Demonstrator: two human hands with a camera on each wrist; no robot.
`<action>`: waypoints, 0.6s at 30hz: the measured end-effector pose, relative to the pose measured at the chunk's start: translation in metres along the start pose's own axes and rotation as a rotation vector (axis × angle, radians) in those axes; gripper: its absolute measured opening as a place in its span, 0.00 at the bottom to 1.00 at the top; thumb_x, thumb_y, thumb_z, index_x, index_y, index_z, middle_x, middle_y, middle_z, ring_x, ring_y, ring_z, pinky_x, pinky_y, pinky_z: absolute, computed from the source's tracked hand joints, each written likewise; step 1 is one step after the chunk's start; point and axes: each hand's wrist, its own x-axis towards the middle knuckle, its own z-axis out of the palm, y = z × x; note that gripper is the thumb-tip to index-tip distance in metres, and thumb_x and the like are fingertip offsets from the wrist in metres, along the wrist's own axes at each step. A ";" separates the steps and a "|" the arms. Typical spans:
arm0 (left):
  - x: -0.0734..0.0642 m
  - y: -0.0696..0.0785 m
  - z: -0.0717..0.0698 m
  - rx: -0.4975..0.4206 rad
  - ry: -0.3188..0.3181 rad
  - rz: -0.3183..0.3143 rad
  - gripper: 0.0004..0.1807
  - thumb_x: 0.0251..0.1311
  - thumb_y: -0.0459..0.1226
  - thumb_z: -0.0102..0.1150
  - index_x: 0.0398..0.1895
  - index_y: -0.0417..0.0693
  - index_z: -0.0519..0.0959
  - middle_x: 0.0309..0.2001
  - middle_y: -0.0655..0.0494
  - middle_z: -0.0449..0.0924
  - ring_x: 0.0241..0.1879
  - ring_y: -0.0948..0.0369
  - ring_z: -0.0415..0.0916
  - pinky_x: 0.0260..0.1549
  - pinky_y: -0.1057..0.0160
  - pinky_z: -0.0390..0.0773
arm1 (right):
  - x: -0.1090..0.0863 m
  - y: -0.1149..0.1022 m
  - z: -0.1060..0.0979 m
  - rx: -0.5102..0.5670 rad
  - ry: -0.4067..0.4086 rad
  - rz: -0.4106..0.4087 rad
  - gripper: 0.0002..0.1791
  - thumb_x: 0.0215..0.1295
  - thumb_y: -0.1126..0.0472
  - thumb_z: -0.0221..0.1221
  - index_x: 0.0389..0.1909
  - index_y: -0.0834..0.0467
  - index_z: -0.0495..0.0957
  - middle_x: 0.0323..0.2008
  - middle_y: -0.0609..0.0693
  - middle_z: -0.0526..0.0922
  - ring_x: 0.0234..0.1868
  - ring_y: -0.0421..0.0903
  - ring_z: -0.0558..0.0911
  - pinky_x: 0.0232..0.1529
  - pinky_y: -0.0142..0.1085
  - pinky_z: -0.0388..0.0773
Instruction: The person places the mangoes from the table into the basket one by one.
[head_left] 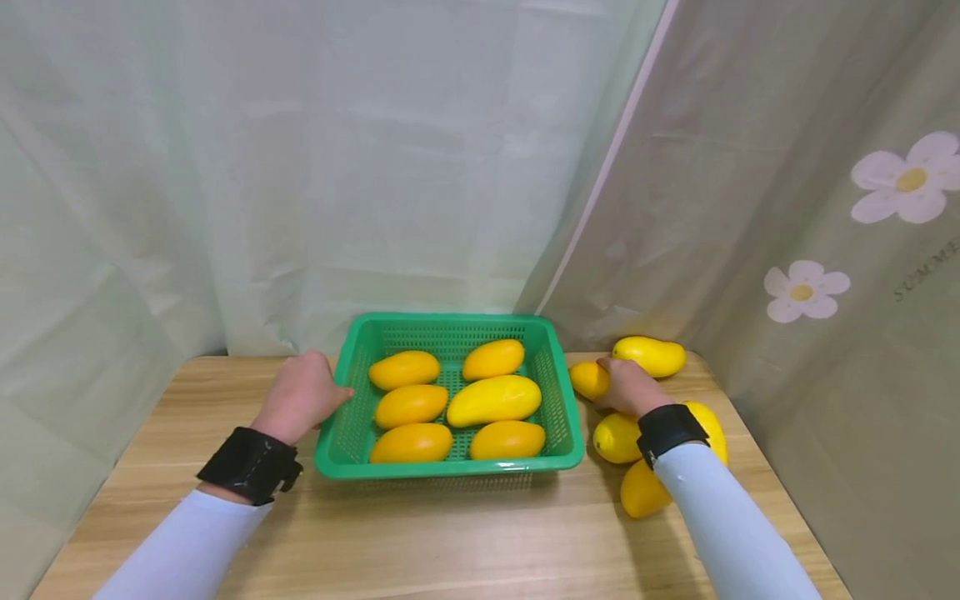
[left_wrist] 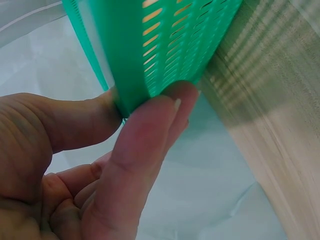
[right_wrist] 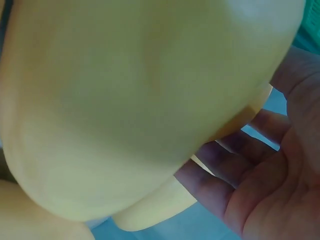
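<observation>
A green plastic basket (head_left: 450, 470) with perforated walls stands on the table. My left hand (head_left: 302, 397) pinches its left rim; in the left wrist view the thumb lies on one side of the rim (left_wrist: 122, 55) and the fingers on the other. Inside are several yellow-orange mangoes, among them a longer, paler one (head_left: 495, 400). To the right of the basket my right hand (head_left: 632, 388) grips a small orange mango (head_left: 588, 380). A large mango (right_wrist: 130, 110) close to the right wrist camera hides much of that grip.
Around my right hand lie more loose mangoes: a yellow one (head_left: 651, 357) behind, one (head_left: 617, 439) in front, and another (head_left: 645, 490) nearer, partly under my forearm. Curtains (head_left: 420, 167) hang behind the wooden table (head_left: 450, 542) and along its right side.
</observation>
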 end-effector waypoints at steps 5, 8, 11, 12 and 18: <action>0.000 -0.001 -0.001 -0.012 0.007 0.004 0.17 0.52 0.42 0.64 0.17 0.41 0.71 0.15 0.51 0.69 0.12 0.60 0.69 0.13 0.63 0.72 | 0.003 -0.002 0.001 -0.024 0.008 -0.007 0.38 0.48 0.55 0.68 0.61 0.61 0.66 0.47 0.56 0.76 0.41 0.50 0.73 0.49 0.46 0.70; 0.000 0.000 -0.001 -0.005 0.021 0.007 0.17 0.52 0.42 0.64 0.16 0.42 0.70 0.15 0.52 0.69 0.13 0.59 0.69 0.13 0.63 0.71 | 0.004 -0.004 0.002 -0.023 0.005 -0.006 0.39 0.46 0.54 0.69 0.59 0.61 0.67 0.45 0.55 0.76 0.40 0.50 0.73 0.47 0.45 0.70; 0.000 0.001 -0.001 0.017 0.043 0.020 0.17 0.50 0.42 0.65 0.16 0.42 0.70 0.16 0.52 0.68 0.15 0.58 0.68 0.15 0.62 0.70 | 0.003 -0.005 0.002 -0.007 0.004 -0.001 0.37 0.45 0.54 0.70 0.58 0.61 0.68 0.43 0.54 0.75 0.38 0.50 0.73 0.44 0.44 0.71; 0.001 0.002 -0.001 0.022 0.050 0.024 0.17 0.50 0.42 0.65 0.16 0.42 0.70 0.16 0.52 0.68 0.16 0.58 0.68 0.15 0.62 0.70 | 0.002 -0.005 0.002 -0.001 0.002 0.001 0.37 0.46 0.54 0.70 0.58 0.61 0.68 0.42 0.53 0.75 0.38 0.50 0.73 0.44 0.44 0.72; 0.000 0.004 -0.001 0.021 0.056 0.024 0.17 0.50 0.41 0.65 0.17 0.42 0.70 0.17 0.51 0.68 0.17 0.57 0.68 0.15 0.62 0.70 | 0.000 -0.006 0.002 0.025 0.007 0.000 0.37 0.46 0.55 0.70 0.58 0.62 0.68 0.42 0.53 0.75 0.38 0.50 0.73 0.44 0.44 0.72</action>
